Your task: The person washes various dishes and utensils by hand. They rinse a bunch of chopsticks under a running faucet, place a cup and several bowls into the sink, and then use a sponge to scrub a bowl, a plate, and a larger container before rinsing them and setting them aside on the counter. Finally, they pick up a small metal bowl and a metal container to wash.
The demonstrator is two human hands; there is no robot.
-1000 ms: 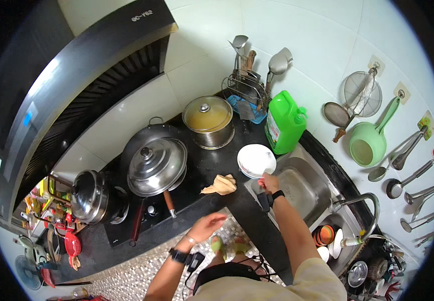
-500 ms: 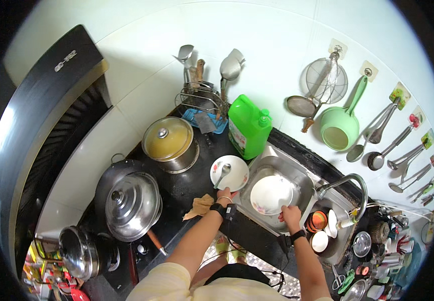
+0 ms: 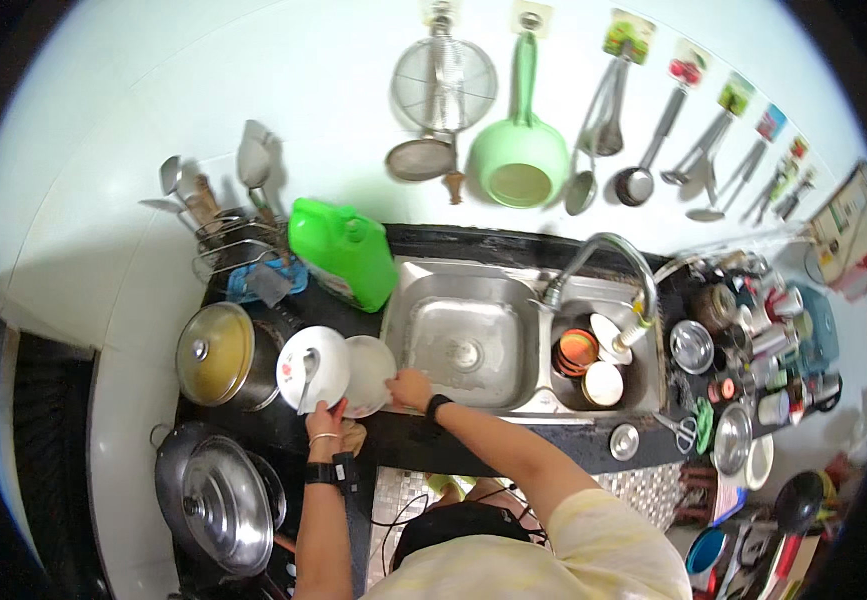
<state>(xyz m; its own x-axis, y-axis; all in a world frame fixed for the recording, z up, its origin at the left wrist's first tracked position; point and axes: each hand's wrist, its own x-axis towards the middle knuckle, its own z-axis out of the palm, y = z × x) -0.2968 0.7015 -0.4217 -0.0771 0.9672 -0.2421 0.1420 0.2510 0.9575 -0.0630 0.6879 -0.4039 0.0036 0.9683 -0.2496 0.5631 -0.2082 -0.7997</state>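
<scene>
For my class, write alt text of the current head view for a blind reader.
A person's left hand holds a white bowl with a spoon in it; the right hand grips a white dish beside it, left of a steel double sink.

bowl (image 3: 330, 362): white | plate (image 3: 368, 372): white, faintly patterned | jug (image 3: 343, 250): bright green | dipper (image 3: 513, 150): pale green | sink bowl (image 3: 578, 347): orange | counter (image 3: 423, 440): black | shirt (image 3: 618, 540): pale yellow

Bowl (image 3: 331, 364) glossy, smooth; sink (image 3: 433, 325) shiny metal.

White plate (image 3: 368, 376): sink basin (image 3: 461, 318) → beside bowl (image 3: 332, 362) | bowl: nearer pot (image 3: 221, 348) | right hand (image 3: 412, 389): left of basin
</scene>
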